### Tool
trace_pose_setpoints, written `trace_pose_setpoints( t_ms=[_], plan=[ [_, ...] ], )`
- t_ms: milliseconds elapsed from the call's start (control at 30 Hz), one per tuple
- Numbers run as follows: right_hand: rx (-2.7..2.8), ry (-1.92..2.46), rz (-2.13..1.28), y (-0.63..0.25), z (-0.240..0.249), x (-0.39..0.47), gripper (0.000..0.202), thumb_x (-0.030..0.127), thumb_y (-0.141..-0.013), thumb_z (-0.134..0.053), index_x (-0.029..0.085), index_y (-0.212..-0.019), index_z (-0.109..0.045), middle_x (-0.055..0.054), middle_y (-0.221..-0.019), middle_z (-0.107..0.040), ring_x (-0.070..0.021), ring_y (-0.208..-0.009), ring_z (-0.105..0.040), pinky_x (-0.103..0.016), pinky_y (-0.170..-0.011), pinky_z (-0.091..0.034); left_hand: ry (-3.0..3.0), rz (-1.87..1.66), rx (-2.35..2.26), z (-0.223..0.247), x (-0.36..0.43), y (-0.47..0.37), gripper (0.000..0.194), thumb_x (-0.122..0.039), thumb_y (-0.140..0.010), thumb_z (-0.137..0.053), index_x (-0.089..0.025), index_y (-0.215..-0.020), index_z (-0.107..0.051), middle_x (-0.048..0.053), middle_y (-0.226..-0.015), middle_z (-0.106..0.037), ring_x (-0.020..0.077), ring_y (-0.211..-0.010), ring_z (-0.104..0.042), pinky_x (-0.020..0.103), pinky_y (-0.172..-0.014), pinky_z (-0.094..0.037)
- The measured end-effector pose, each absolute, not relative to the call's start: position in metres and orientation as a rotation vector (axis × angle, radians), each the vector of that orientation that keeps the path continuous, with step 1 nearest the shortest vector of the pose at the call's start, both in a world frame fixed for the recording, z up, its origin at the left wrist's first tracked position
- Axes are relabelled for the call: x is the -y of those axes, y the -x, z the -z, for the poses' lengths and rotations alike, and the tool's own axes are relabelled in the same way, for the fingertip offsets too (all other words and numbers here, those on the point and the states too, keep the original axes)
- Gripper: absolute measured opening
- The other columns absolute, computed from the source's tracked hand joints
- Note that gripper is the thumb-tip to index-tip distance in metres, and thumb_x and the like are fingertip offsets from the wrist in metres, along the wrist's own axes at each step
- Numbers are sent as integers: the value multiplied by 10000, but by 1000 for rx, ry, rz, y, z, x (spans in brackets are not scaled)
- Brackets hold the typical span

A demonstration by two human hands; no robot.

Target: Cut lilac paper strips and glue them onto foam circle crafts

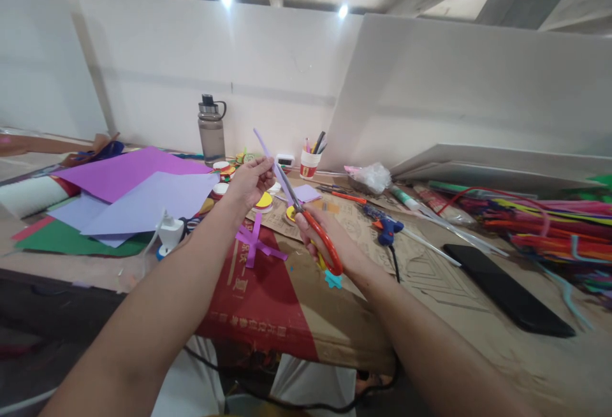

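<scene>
My left hand (254,180) pinches a narrow lilac paper strip (261,141), whose upper end sticks up above the fingers. The strip runs down along the blades of red-handled scissors (325,238). Around the scissors' handles my right hand (319,232) is closed, with the blades pointing up and left toward the left hand. Crossed purple paper strips (253,241) lie on the cardboard below the left hand. A yellow paper round (264,200) sits just behind them, and a teal paper piece (333,279) lies below the scissors.
Purple sheets (129,171) and lilac sheets (153,203) are spread at left, near a white plug (171,232). Behind stand a bottle (211,133) and a pen cup (310,163). At right are a blue glue gun (387,229), a black phone (507,289) and colourful pipe cleaners (549,226).
</scene>
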State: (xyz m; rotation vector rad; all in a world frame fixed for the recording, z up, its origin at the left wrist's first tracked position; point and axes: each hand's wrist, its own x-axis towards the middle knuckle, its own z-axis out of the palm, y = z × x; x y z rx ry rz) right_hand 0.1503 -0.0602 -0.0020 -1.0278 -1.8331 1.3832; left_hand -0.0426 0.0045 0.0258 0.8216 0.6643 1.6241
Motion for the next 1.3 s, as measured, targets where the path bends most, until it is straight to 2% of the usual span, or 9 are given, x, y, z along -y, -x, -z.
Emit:
trace_pose_setpoints(
  t_ms=[433, 667, 1067, 1300],
  plan=[
    [1841, 987, -1378, -151, 4, 62, 329, 543, -836, -541, 228, -849, -447, 59, -595, -453, -54, -381, -415, -159, -318, -392, -813, -1619, -645, -24, -6, 42, 155, -122, -696, -735, -111, -678, -582, -29, -562, -549, 17, -452, -481, 131, -474, -420],
    [1811, 1035, -1384, -148, 0, 63, 345, 537, -806, -586, 223, -885, -466, 74, -539, -407, -64, -359, -398, -169, -297, -366, -794, -1635, -664, -23, -6, 41, 126, -105, -718, -706, -105, -674, -588, -26, -547, -546, 19, -446, -481, 130, -465, -411],
    [1827, 1018, -1382, -149, 2, 61, 312, 518, -820, -579, 227, -842, -467, 72, -529, -439, -63, -329, -406, -175, -289, -369, -803, -1613, -659, -21, -8, 43, 100, -94, -735, -691, -91, -698, -597, -15, -560, -551, 25, -453, -484, 140, -466, -415],
    [1761, 1062, -1386, -146, 0, 64, 334, 534, -807, -584, 226, -821, -455, 77, -506, -418, -57, -322, -380, -159, -272, -322, -778, -1616, -675, -23, -7, 40, 83, -95, -760, -660, -90, -706, -598, -6, -573, -560, 30, -458, -491, 147, -465, -420]
  ],
)
